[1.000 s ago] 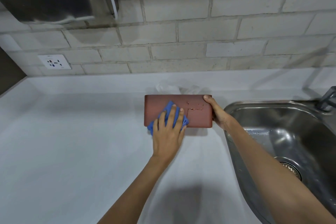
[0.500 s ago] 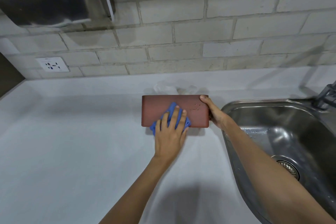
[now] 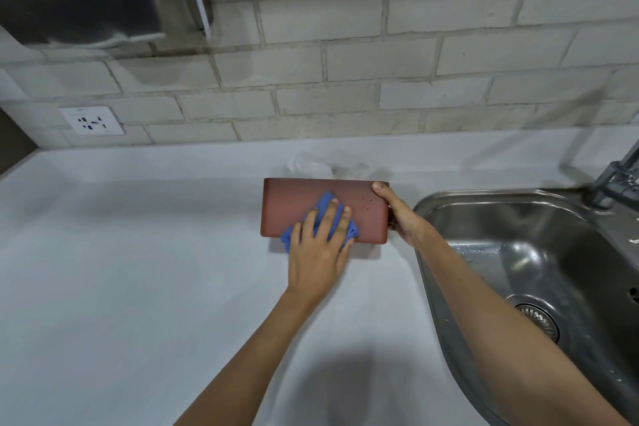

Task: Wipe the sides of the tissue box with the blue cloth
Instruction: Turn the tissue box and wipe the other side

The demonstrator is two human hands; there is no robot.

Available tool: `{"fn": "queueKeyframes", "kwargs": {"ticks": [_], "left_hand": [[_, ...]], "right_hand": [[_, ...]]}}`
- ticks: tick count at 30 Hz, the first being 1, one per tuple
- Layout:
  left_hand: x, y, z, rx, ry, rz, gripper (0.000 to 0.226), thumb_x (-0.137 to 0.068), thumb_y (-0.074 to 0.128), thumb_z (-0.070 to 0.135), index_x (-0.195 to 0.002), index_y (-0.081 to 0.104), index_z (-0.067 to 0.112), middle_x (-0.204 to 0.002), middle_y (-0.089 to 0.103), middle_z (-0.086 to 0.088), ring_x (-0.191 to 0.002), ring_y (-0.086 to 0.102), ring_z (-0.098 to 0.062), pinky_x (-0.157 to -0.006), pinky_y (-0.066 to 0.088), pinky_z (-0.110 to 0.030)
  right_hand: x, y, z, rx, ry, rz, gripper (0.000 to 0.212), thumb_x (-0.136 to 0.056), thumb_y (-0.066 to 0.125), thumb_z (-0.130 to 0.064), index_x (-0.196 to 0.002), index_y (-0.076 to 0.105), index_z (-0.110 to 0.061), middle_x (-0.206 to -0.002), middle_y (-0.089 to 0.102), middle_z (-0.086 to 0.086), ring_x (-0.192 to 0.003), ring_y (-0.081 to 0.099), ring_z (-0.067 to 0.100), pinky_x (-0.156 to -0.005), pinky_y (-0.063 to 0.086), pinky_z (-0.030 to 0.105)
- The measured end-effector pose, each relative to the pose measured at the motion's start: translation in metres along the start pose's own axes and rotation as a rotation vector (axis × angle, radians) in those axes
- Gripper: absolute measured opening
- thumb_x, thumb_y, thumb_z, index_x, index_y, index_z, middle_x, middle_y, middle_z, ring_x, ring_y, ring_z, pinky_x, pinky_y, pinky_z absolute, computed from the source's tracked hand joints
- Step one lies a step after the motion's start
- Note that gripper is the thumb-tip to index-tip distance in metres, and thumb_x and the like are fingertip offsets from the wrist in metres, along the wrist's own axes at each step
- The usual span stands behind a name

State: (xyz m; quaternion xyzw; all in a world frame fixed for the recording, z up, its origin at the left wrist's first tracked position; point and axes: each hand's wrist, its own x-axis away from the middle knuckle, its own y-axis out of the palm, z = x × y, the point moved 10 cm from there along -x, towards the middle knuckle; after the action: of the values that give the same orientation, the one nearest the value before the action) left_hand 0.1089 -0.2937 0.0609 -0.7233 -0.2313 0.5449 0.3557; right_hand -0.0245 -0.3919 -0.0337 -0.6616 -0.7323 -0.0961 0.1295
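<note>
Head view, one moment, listed near to far.

Item 1, desk [image 3: 138, 287]: pale, bare surface in the foreground; two forearms reach across it from the lower edge.

Item 2, left hand [image 3: 320, 247]: laid flat, fingers spread, no pinch. Its grip is an open palm pressing the blue cloth [image 3: 323, 207] against the near long side of the box. Since a second ago the hand and cloth have slid from the left-centre of that side toward the right and a little higher.

Item 3, tissue box [image 3: 294, 204]: reddish-brown, standing on the desk just left of the sink, its near long side facing the camera. A few pale specks show on the right part of that side, just beside the cloth; a second ago they were more numerous there. Judgement: the stroke is clearing the marks, and this face is mostly done.

Item 4, right hand [image 3: 399, 214]: grip closed round the right end of the box, thumb on the near face, fingers hidden behind; it steadies the box, as it did a second ago.

Item 5, sink [image 3: 501, 218]: steel, wet, right of the box.

Item 6, tissue [image 3: 307, 166]: white, showing beyond the box's top edge.

Judgement: the remaining specks, both ends and the far side are left to wipe; the task is partway through.
</note>
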Motion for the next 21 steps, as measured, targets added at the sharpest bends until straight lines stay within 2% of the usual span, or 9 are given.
{"fn": "queueKeyframes", "kwargs": {"ticks": [2, 4, 6, 8, 10, 12, 16, 19, 21], "left_hand": [[-0.011, -0.002, -0.013, 0.019, -0.133, -0.004, 0.038, -0.085, 0.058, 0.034, -0.115, 0.07, 0.014, -0.119, 0.07, -0.006, -0.093, 0.07, -0.031, -0.074, 0.056, -0.035], [-0.027, -0.001, -0.01, 0.06, -0.245, -0.018, 0.042, -0.079, 0.072, 0.033, -0.115, 0.07, 0.013, -0.119, 0.07, -0.006, -0.095, 0.07, -0.031, -0.077, 0.056, -0.036], [-0.038, -0.003, 0.01, 0.076, -0.223, -0.03, 0.041, -0.082, 0.066, 0.036, -0.116, 0.069, 0.015, -0.121, 0.07, -0.004, -0.097, 0.069, -0.029, -0.079, 0.056, -0.034], [-0.03, -0.001, 0.029, 0.082, -0.142, -0.049, 0.043, -0.085, 0.047, 0.038, -0.117, 0.069, 0.017, -0.121, 0.069, -0.002, -0.097, 0.07, -0.026, -0.078, 0.056, -0.032], [-0.013, -0.002, 0.032, 0.081, -0.053, -0.043, 0.046, -0.085, 0.042, 0.038, -0.115, 0.07, 0.017, -0.12, 0.07, -0.003, -0.095, 0.07, -0.026, -0.075, 0.056, -0.032], [-0.002, -0.002, 0.022, 0.053, -0.033, -0.026, 0.044, -0.085, 0.044, 0.035, -0.114, 0.071, 0.015, -0.119, 0.07, -0.005, -0.094, 0.071, -0.028, -0.074, 0.057, -0.033], [-0.021, 0.0, 0.003, 0.076, -0.243, -0.046, 0.04, -0.081, 0.067, 0.033, -0.115, 0.069, 0.012, -0.12, 0.07, -0.006, -0.096, 0.07, -0.03, -0.079, 0.057, -0.035], [-0.031, -0.002, 0.03, 0.066, -0.177, -0.028, 0.042, -0.083, 0.058, 0.039, -0.117, 0.069, 0.016, -0.121, 0.069, -0.002, -0.098, 0.07, -0.025, -0.079, 0.056, -0.031], [-0.023, -0.004, 0.042, 0.073, -0.083, -0.01, 0.044, -0.08, 0.062, 0.042, -0.116, 0.069, 0.019, -0.121, 0.07, 0.0, -0.098, 0.07, -0.023, -0.076, 0.056, -0.029]], "right_hand": [[-0.001, 0.002, 0.001, 0.004, 0.005, -0.001, 0.036, -0.08, 0.051, -0.062, -0.095, 0.059, -0.031, -0.101, 0.066, 0.001, -0.099, 0.059, 0.02, -0.094, 0.044, 0.034], [0.0, 0.005, 0.0, 0.006, 0.012, 0.002, 0.037, -0.08, 0.051, -0.062, -0.095, 0.06, -0.03, -0.102, 0.067, 0.001, -0.099, 0.059, 0.019, -0.09, 0.045, 0.032], [0.0, 0.005, 0.0, -0.01, 0.013, 0.011, 0.04, -0.078, 0.051, -0.063, -0.095, 0.063, -0.029, -0.1, 0.068, -0.001, -0.096, 0.06, 0.016, -0.082, 0.044, 0.029], [0.001, 0.003, 0.0, -0.004, 0.011, 0.011, 0.043, -0.078, 0.05, -0.064, -0.096, 0.065, -0.028, -0.098, 0.07, -0.001, -0.096, 0.06, 0.016, -0.083, 0.042, 0.029], [0.0, 0.002, 0.001, 0.003, 0.009, -0.001, 0.044, -0.075, 0.052, -0.065, -0.095, 0.066, -0.028, -0.097, 0.07, -0.001, -0.097, 0.061, 0.018, -0.087, 0.044, 0.03], [0.0, 0.002, 0.002, 0.002, 0.009, -0.004, 0.045, -0.073, 0.053, -0.067, -0.096, 0.064, -0.029, -0.1, 0.07, 0.001, -0.101, 0.061, 0.021, -0.095, 0.044, 0.034], [-0.001, 0.004, 0.001, -0.018, 0.012, 0.002, 0.042, -0.076, 0.053, -0.065, -0.095, 0.062, -0.028, -0.105, 0.068, 0.003, -0.1, 0.061, 0.02, -0.095, 0.045, 0.033], [0.0, 0.003, 0.0, -0.017, 0.015, 0.005, 0.048, -0.073, 0.054, -0.067, -0.094, 0.067, -0.026, -0.097, 0.071, 0.002, -0.093, 0.063, 0.016, -0.085, 0.045, 0.029], [-0.001, 0.004, 0.001, -0.013, 0.019, -0.023, 0.05, -0.076, 0.052, -0.065, -0.098, 0.068, -0.023, -0.097, 0.072, 0.003, -0.092, 0.064, 0.016, -0.08, 0.046, 0.027]]}}
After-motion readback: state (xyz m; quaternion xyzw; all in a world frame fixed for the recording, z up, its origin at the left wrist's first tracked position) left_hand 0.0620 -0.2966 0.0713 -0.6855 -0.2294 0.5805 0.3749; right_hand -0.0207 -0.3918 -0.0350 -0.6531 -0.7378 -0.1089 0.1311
